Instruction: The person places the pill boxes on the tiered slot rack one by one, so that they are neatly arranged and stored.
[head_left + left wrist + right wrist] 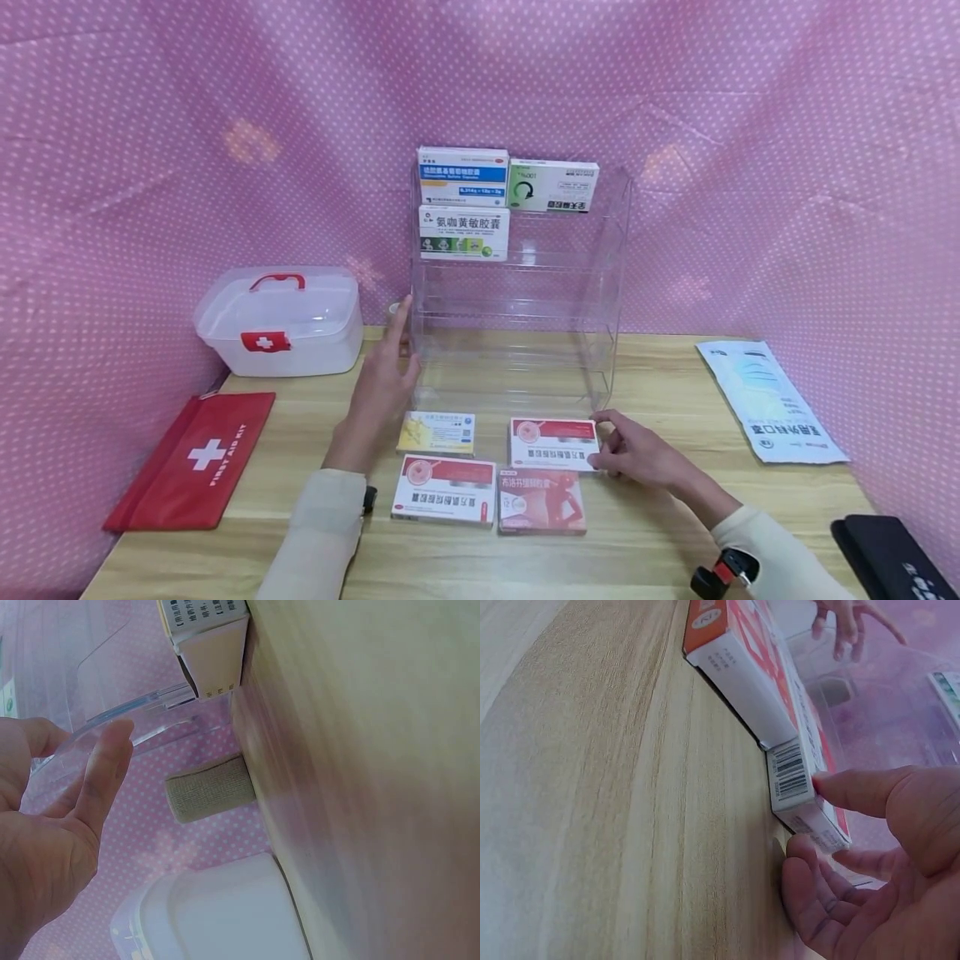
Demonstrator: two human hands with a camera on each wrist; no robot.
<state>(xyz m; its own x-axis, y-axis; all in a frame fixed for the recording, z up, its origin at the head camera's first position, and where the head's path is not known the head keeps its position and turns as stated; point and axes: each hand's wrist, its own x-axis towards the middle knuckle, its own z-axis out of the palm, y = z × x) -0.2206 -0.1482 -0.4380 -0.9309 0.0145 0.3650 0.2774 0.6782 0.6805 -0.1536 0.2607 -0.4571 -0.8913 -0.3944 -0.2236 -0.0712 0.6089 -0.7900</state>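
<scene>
A clear tiered display rack point(517, 292) stands at the back of the table. My left hand point(381, 371) is at its left side, fingers extended along the clear panel. With thumb and fingers, my right hand point(637, 454) pinches the right end of a red-and-white medicine box point(555, 444) lying before the rack; the right wrist view shows the thumb at the top edge of its barcode end. Around it lie a yellow-and-white box point(437, 433), a second red-and-white box point(444, 492) and a pink box point(542, 502). The rack holds a blue-and-white box point(463, 177), a green-and-white box point(553, 185) and a white box point(464, 233).
A white first-aid container point(281, 321) and a red first-aid pouch point(198, 462) are at the left. A tan bandage roll point(210, 789) stands beside the rack. On the right are a mask packet point(772, 400) and a black flat item point(896, 554). Pink dotted cloth hangs behind.
</scene>
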